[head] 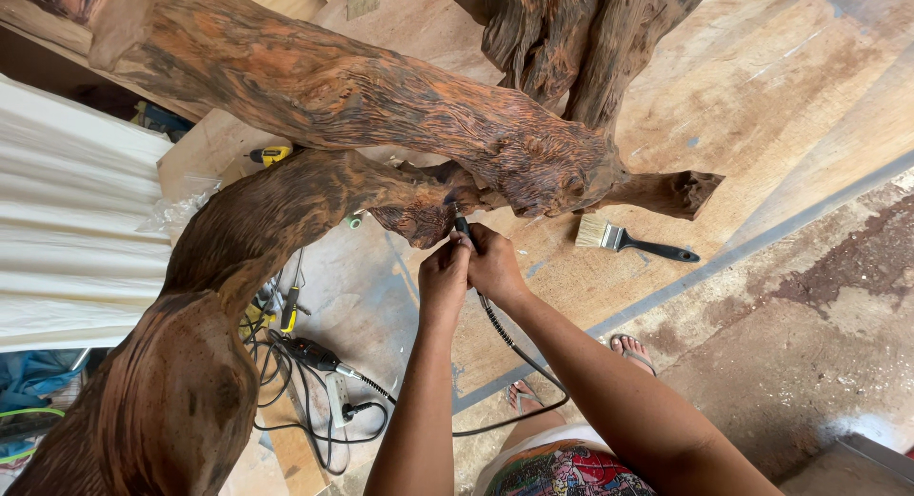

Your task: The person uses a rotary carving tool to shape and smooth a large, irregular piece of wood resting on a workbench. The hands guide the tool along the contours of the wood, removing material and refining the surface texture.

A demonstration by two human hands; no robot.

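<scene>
A large gnarled reddish-brown wood root sculpture (381,96) stretches across the view, with a lower branch (267,220) curving down to the left. My left hand (445,279) and my right hand (495,263) are together below the fork of the branches, both gripping a slim rotary tool handpiece (463,227). Its tip touches the wood at the fork. A black flexible shaft (505,339) runs from the handpiece down between my arms.
A paintbrush (619,239) with a black handle lies on the plywood floor at right. Power tools and tangled black cables (314,363) lie on the floor below the lower branch. White sheeting (67,220) is at left. My sandalled feet (628,348) stand on concrete.
</scene>
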